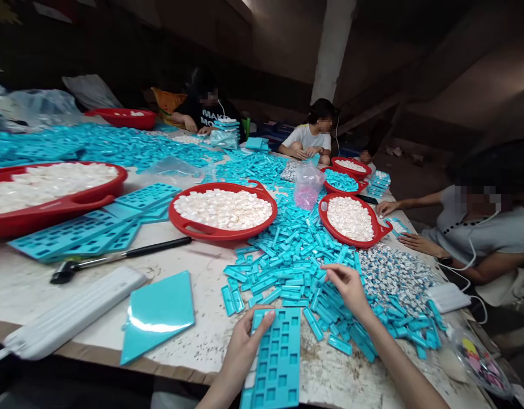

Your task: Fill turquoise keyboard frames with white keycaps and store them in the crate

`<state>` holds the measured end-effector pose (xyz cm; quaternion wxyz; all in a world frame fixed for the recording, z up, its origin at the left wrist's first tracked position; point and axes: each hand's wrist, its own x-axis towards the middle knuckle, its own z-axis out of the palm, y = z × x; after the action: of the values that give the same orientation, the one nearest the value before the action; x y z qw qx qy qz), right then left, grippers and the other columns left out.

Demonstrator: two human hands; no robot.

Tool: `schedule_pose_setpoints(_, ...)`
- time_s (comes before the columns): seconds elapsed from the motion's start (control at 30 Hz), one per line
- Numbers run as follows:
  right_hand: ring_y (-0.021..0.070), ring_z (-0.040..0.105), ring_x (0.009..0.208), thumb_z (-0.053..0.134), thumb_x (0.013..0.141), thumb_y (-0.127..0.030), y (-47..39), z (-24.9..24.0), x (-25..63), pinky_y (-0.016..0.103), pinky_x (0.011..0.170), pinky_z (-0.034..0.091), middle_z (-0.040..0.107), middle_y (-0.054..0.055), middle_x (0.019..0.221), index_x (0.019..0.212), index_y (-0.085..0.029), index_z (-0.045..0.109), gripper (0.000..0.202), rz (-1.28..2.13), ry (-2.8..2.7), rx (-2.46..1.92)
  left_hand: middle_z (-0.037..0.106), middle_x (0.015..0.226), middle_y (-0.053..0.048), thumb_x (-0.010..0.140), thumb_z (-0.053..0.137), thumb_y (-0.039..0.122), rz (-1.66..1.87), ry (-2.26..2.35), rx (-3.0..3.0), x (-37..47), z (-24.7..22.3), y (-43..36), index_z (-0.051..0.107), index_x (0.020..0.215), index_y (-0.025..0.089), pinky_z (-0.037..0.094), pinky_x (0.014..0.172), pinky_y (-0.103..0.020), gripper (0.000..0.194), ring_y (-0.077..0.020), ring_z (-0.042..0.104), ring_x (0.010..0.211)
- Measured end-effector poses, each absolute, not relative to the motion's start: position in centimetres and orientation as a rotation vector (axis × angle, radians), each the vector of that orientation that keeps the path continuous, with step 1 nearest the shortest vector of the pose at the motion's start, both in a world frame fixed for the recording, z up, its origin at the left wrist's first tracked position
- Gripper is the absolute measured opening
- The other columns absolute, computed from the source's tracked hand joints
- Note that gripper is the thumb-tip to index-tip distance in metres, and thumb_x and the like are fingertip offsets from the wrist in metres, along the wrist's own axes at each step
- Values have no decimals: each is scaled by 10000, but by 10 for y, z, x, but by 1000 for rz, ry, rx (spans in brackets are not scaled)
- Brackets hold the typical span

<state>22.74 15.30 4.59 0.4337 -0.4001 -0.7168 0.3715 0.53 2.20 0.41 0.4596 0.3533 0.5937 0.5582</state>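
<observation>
My left hand [247,347] grips the side of a turquoise plastic panel [278,358] with rows of square recesses, thumb on top. A few white pieces sit along the panel's left edge. My right hand [346,285] reaches over a heap of small turquoise oblong plastic parts [294,278]. Its thumb and forefinger are pinched together at the heap; whatever is between the fingertips is too small to make out. To the left of the panel lies a smooth turquoise plate [159,309].
Red trays of white pieces [225,209] stand around the heap. A hammer [117,258] and a white power strip [77,309] lie at left. Small grey-white parts [394,278] are piled at right, near a co-worker's hands [419,244]. Other people sit across the table.
</observation>
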Motion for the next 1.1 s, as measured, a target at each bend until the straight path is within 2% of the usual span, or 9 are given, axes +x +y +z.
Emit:
schedule_pose_setpoints(0.17,217,617,715,534,892,-335,202,39,304,365,750,515,727,84,869,938,-175,748,271,81,-1784,-1341,724,875,-57,725,738,634,1344,1474,867,4,8,22,717,893,191,538,766,-335,475,-284,670,885)
schedule_pose_setpoints(0.27,277,616,874,500,870,-285,218,24,331,430,854,498,706,117,919,944,-161,739,279,-187,-1843,-1428,736,916,-75,724,724,656,1315,1469,921,1,11,23,720,889,193,544,804,-357,491,-314,670,951)
schedule_pose_setpoints(0.33,298,610,929,495,858,-267,225,14,339,450,880,492,694,134,955,973,-150,743,297,-209,-1862,-1455,735,896,-71,738,710,656,1287,1476,951,0,11,24,723,895,197,541,811,-364,486,-311,668,937)
schedule_pose_setpoints(0.47,293,618,898,481,885,-292,231,4,344,449,871,501,671,144,934,973,-139,750,322,-205,-1864,-1480,728,839,-55,730,707,657,1285,1505,939,0,5,26,729,869,202,541,778,-370,476,-298,665,863)
schedule_pose_setpoints(0.73,250,634,775,471,932,-377,227,5,343,390,767,517,669,121,902,921,-155,734,344,-236,-1843,-1451,738,906,-60,745,685,676,1246,1490,1001,-9,-7,28,749,907,218,519,862,-384,490,-322,658,968)
schedule_pose_setpoints(0.87,253,652,823,521,943,-369,213,20,329,384,795,527,677,108,915,949,-163,736,298,-361,-1833,-1336,722,873,-51,737,732,642,1298,1404,855,-7,0,23,745,926,205,525,776,-327,477,-275,656,892)
schedule_pose_setpoints(1.0,238,668,875,622,924,-302,194,36,306,375,846,543,685,92,952,1019,-180,746,198,-466,-1803,-1163,700,781,-19,625,856,591,1353,1204,564,-6,12,19,732,908,182,514,659,-249,512,-185,638,731)
schedule_pose_setpoints(1.1,226,677,884,678,896,-279,182,38,287,363,815,565,688,96,1053,1020,-202,756,165,-477,-1790,-1092,678,698,8,544,913,564,1347,1131,375,-9,14,19,710,855,167,482,562,-202,544,-126,600,609)
